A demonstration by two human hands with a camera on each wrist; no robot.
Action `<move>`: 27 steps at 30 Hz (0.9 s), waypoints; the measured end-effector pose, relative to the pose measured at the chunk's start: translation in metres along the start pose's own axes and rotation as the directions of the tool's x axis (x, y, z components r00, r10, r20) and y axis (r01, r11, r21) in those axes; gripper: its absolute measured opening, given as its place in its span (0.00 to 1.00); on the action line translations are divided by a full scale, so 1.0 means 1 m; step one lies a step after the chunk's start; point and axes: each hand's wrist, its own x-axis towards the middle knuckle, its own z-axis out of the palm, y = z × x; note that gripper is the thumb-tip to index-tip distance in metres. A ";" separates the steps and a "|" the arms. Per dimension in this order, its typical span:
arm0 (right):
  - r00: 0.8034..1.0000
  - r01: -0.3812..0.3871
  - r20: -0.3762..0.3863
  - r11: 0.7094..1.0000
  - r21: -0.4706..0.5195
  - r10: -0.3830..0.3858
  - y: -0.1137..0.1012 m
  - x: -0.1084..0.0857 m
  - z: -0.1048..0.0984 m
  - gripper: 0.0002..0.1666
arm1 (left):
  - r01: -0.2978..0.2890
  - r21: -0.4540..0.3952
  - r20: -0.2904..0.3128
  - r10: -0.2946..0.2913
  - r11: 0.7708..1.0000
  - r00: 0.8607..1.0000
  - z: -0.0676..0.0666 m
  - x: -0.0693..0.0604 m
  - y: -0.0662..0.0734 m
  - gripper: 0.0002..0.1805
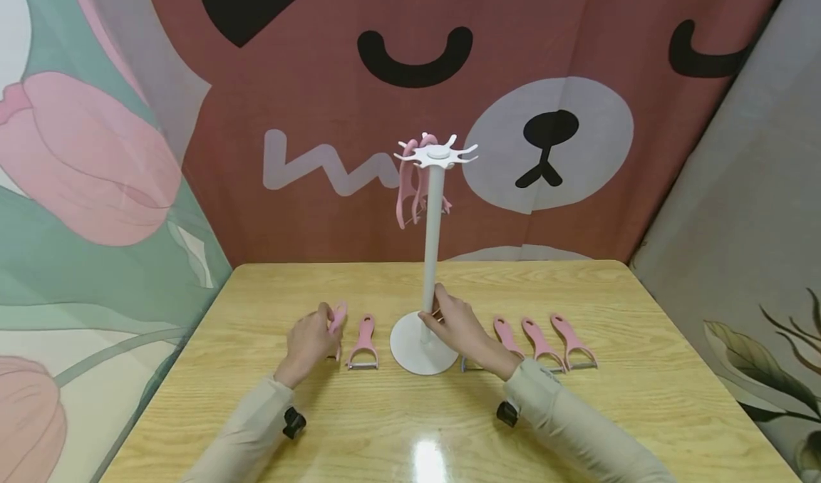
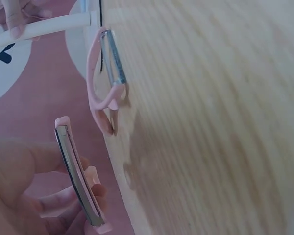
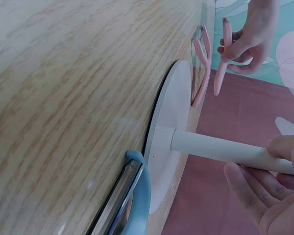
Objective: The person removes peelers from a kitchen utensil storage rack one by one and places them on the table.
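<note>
My left hand (image 1: 309, 342) pinches a pink Y-shaped peeler (image 1: 339, 315) by its handle. In the left wrist view that peeler's metal blade (image 2: 78, 171) faces the camera, raised off the wood. Another pink peeler (image 1: 364, 337) lies flat between this hand and a white stand. My right hand (image 1: 463, 326) grips the lower part of the stand's pole (image 1: 432, 234), above its round base (image 1: 410, 351). At least two pink peelers (image 1: 403, 191) hang from the left side of the hooked top (image 1: 439, 154).
Right of the base lie several peelers: a blue one (image 3: 141, 196), mostly hidden by my right arm in the head view, and pink ones (image 1: 567, 333). The wooden table (image 1: 308, 426) ends at a patterned curtain (image 1: 308, 226) behind.
</note>
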 end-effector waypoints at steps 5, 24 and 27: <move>1.000 0.000 0.002 1.000 0.001 0.000 0.000 0.000 0.000 0.16 | 0.014 0.035 0.042 -0.016 0.999 0.999 0.004 0.001 0.001 0.12; 1.000 -0.012 0.010 1.000 -0.025 0.012 0.001 0.001 0.002 0.17 | 0.021 0.097 0.072 -0.028 0.995 0.997 0.013 0.004 -0.009 0.11; 1.000 -0.011 0.007 1.000 -0.023 0.012 0.002 0.001 0.002 0.17 | 0.012 0.104 0.079 -0.021 0.995 0.997 0.014 0.005 -0.010 0.11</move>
